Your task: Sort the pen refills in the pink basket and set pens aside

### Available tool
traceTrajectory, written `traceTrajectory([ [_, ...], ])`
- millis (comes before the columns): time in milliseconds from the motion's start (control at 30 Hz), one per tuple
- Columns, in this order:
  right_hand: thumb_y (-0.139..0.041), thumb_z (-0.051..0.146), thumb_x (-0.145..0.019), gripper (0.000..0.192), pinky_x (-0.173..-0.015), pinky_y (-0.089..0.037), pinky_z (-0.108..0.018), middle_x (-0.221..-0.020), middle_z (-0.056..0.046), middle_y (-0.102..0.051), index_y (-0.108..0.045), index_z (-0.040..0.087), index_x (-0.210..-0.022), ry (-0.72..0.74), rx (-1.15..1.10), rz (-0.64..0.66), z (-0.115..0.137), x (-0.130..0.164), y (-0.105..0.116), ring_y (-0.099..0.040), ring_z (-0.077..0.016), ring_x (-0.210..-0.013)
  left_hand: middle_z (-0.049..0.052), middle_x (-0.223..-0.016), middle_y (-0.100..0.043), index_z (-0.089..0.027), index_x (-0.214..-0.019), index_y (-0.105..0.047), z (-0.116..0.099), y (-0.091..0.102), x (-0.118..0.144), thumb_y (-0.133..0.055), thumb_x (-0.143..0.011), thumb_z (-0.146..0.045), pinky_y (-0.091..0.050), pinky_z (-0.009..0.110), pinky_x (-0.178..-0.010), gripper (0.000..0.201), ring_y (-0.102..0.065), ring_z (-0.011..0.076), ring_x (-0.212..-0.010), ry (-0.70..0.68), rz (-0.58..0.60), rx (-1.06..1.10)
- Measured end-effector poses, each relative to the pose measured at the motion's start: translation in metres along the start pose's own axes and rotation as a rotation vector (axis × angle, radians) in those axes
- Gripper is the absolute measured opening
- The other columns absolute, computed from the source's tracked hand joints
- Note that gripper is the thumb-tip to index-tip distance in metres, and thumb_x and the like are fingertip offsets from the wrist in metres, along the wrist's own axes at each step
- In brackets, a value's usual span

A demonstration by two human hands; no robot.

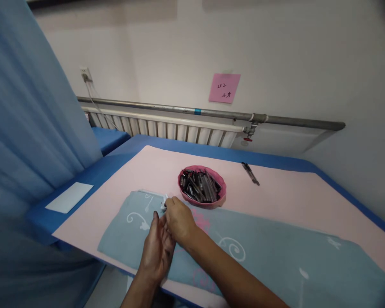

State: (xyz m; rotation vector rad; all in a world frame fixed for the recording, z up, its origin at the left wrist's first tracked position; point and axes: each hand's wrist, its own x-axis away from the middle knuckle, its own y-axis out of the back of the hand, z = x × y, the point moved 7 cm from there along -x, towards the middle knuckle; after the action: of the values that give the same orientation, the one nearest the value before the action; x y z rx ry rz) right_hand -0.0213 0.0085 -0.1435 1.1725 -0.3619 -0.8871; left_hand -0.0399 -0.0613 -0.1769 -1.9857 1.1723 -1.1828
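My left hand [158, 246] is turned palm up above the blue-grey patterned cloth [269, 244], its thumb stretched out apart from the curled fingers. Dark smudges mark its thumb and palm. Pressed against its fingertips is my right hand [180, 219], closed around a small white piece [164, 202] that looks like tissue; most of that piece is hidden by the fingers. Just beyond the hands, a pink scalloped basket [218, 201] holds many dark and clear pen parts [200, 186]. A black-and-clear pen [250, 173] lies by itself to the right of it.
A pale pink sheet [160, 167] covers the blue table [179, 144]. On the left are a white card [69, 197] and a hanging blue curtain [38, 107]. Behind run a radiator [162, 128], a metal pipe [167, 108] and a wall with a pink note [224, 87].
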Motion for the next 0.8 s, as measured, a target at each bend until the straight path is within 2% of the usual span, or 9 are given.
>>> traceTrajectory([
  [67,-0.043,0.008,-0.083,0.017,-0.067,-0.042,-0.028,-0.090,-0.008,-0.060,-0.056,0.016,-0.090,-0.016,0.003,-0.014,-0.002,-0.003,0.001,-0.055,-0.0194,-0.082,0.012,-0.108,-0.068,-0.013,-0.112,-0.061,0.000,-0.003,0.001,-0.043,-0.090,-0.036,-0.049,0.028,-0.091,0.036,-0.060,0.0204,-0.109,-0.007,0.024,-0.028],
  [167,-0.042,0.006,-0.082,0.017,-0.067,-0.042,-0.028,-0.087,-0.008,-0.060,-0.056,0.015,-0.087,-0.043,-0.005,-0.043,-0.012,-0.005,0.006,-0.055,-0.0187,-0.078,0.015,-0.113,-0.065,-0.010,-0.114,-0.060,0.000,0.001,0.000,-0.045,-0.089,-0.038,-0.048,0.030,-0.094,0.040,-0.058,0.0220,-0.112,-0.021,-0.019,-0.071],
  [300,-0.041,0.004,-0.082,0.018,-0.075,-0.042,-0.028,-0.090,-0.008,-0.059,-0.055,0.015,-0.086,-0.038,-0.039,-0.098,-0.027,0.016,0.017,-0.054,-0.0178,-0.085,0.020,-0.127,-0.056,-0.007,-0.115,-0.058,-0.001,0.008,-0.002,-0.044,-0.088,-0.044,-0.047,0.035,-0.095,0.049,-0.053,0.0252,-0.117,-0.027,-0.017,-0.029],
  [367,-0.042,0.003,-0.082,0.019,-0.075,-0.043,-0.028,-0.088,-0.007,-0.058,-0.055,0.016,-0.085,0.004,-0.063,-0.105,-0.028,0.038,0.019,-0.053,-0.0174,-0.084,0.019,-0.132,-0.052,-0.009,-0.116,-0.058,-0.001,0.011,-0.002,-0.046,-0.086,-0.047,-0.047,0.036,-0.095,0.050,-0.052,0.0257,-0.119,-0.024,-0.007,-0.025],
  [433,-0.042,0.004,-0.082,0.019,-0.076,-0.044,-0.029,-0.090,-0.007,-0.058,-0.055,0.017,-0.089,0.104,-0.120,-0.162,-0.020,0.059,0.023,-0.053,-0.0185,-0.085,0.015,-0.135,-0.050,-0.013,-0.117,-0.058,-0.001,0.011,-0.002,-0.046,-0.086,-0.048,-0.046,0.036,-0.096,0.049,-0.050,0.0247,-0.121,-0.014,0.001,-0.043],
  [533,-0.043,0.005,-0.083,0.020,-0.075,-0.045,-0.030,-0.090,-0.007,-0.058,-0.056,0.018,-0.090,0.233,-0.132,-0.133,-0.004,0.074,0.019,-0.052,-0.0190,-0.085,0.012,-0.136,-0.050,-0.017,-0.120,-0.058,-0.002,0.008,-0.001,-0.042,-0.087,-0.051,-0.040,0.032,-0.101,0.050,-0.045,0.0217,-0.126,-0.032,0.017,-0.080],
  [633,-0.043,0.005,-0.082,0.019,-0.069,-0.045,-0.029,-0.085,-0.006,-0.058,-0.056,0.018,-0.087,0.245,-0.075,-0.062,-0.001,0.065,0.015,-0.052,-0.0192,-0.081,0.009,-0.140,-0.047,-0.021,-0.122,-0.057,-0.002,0.004,0.002,-0.039,-0.087,-0.053,-0.035,0.030,-0.104,0.051,-0.036,0.0198,-0.132,-0.084,0.023,-0.139],
  [700,-0.043,0.004,-0.080,0.019,-0.068,-0.044,-0.029,-0.081,-0.006,-0.058,-0.055,0.018,-0.084,0.185,-0.046,-0.029,-0.010,0.053,0.016,-0.052,-0.0190,-0.078,0.006,-0.144,-0.040,-0.025,-0.126,-0.054,-0.003,0.001,0.005,-0.037,-0.087,-0.054,-0.036,0.032,-0.104,0.051,-0.030,0.0193,-0.135,-0.134,0.049,-0.190],
  [800,-0.042,0.003,-0.079,0.019,-0.070,-0.043,-0.030,-0.081,-0.006,-0.058,-0.054,0.017,-0.083,0.082,-0.074,-0.053,-0.023,0.047,0.021,-0.053,-0.0188,-0.077,0.006,-0.149,-0.033,-0.027,-0.132,-0.047,-0.003,-0.001,0.005,-0.033,-0.087,-0.056,-0.037,0.038,-0.102,0.055,-0.025,0.0211,-0.137,-0.201,0.093,-0.232],
])
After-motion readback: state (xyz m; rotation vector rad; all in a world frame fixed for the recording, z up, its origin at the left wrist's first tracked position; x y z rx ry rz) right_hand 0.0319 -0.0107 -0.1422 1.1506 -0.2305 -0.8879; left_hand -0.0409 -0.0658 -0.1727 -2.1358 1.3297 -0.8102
